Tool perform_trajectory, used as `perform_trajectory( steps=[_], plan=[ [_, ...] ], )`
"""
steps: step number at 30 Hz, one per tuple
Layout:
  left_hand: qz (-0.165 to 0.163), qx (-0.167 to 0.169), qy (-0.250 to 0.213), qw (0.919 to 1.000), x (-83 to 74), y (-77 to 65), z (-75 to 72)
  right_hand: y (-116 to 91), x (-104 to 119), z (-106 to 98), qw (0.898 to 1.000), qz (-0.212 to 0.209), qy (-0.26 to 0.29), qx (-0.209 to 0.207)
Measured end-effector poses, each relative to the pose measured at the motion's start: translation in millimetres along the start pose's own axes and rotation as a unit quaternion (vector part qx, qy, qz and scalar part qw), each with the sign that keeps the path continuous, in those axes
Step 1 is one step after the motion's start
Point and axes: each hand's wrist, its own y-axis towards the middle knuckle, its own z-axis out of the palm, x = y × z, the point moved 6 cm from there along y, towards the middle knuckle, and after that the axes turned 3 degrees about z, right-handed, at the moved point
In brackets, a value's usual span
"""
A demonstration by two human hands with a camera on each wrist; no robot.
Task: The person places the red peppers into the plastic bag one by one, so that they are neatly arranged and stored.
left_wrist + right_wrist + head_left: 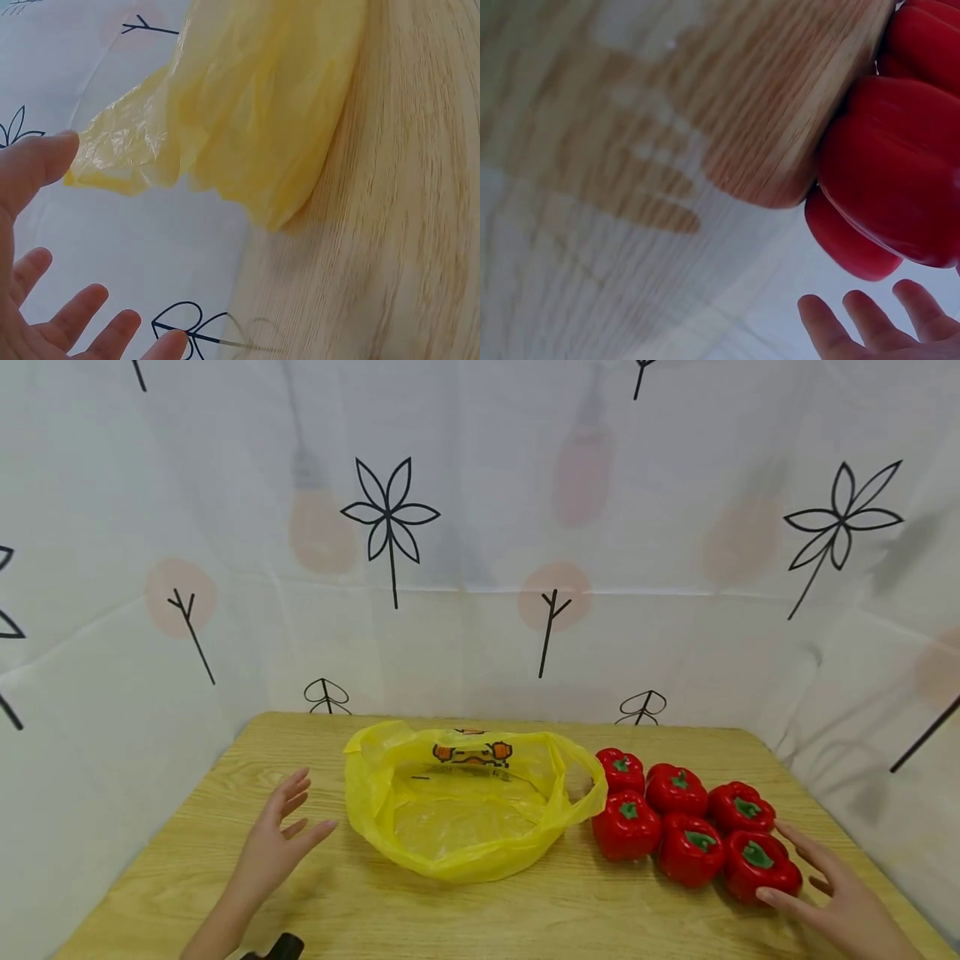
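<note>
A yellow plastic bag (465,852) stands with its mouth spread wide on the wooden table, its handle loop reaching over towards the peppers. My left hand (273,843) hovers to the left of it, fingers spread and apart from the bag; the left wrist view shows the bag's side (262,112) beyond the thumb. Several red bell peppers with green stems sit in two rows right of the bag. Around the front right bell pepper (761,868) my right hand (836,893) is held, thumb in front and fingers behind. In the right wrist view those fingers look extended beside the peppers (892,165).
The wooden table (360,918) is backed by a white cloth (480,652) with plant drawings, which also hangs along both sides. A small black object (285,946) shows at the lower edge near the left forearm.
</note>
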Motion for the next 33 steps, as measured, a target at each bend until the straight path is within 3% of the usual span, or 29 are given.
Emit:
perform_trajectory(
  steps=[13, 22, 26, 33],
  plan=[
    [-0.026, 0.006, -0.046, 0.9986, 0.3, 3.3, 16.5, 2.8, -2.5, 5.5, 0.998, 0.025, 0.048, 0.016],
    [-0.011, -0.001, -0.032, 0.9994, -0.1, 4.6, 25.1, 4.8, -3.4, 6.4, 0.998, 0.04, 0.037, 0.022],
    [-0.004, 0.0, -0.051, 0.9987, -0.4, 6.5, 28.5, 4.9, -4.5, 6.3, 0.999, 0.041, 0.022, 0.023],
    [-0.038, -0.001, -0.094, 0.9948, 1.2, 8.2, 32.4, 6.4, -4.6, 8.2, 0.999, 0.031, 0.019, 0.018]
  ],
)
